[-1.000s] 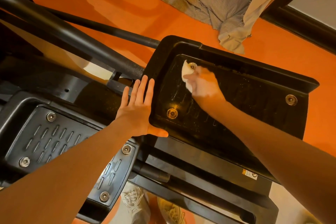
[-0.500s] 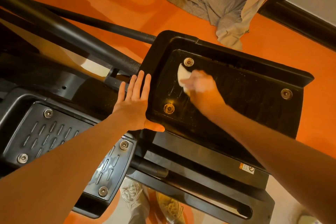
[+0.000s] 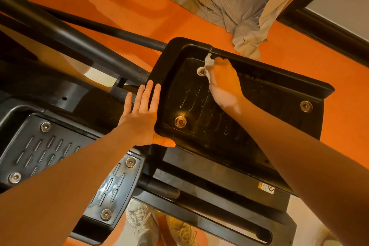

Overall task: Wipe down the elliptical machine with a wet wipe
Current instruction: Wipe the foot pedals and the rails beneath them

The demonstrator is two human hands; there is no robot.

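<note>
Both forearms are bare right up to the frame's near edge, with no sleeve, watch or band in sight. The left hand [image 3: 142, 118] and the right hand [image 3: 224, 80] wear no gloves or rings. Low in the view, between the machine's parts, the feet show in pale lace-up sneakers [image 3: 139, 219], below light trouser legs [image 3: 147, 234].

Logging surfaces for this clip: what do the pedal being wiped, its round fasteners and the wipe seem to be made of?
Pedal: likely moulded black plastic, semi-gloss, with raised rim and pressed grooves. Round fasteners: probably metal, shiny and reflective. Wet wipe: thin white crumpled sheet, fabric or paper unclear, held by the right hand.
</note>
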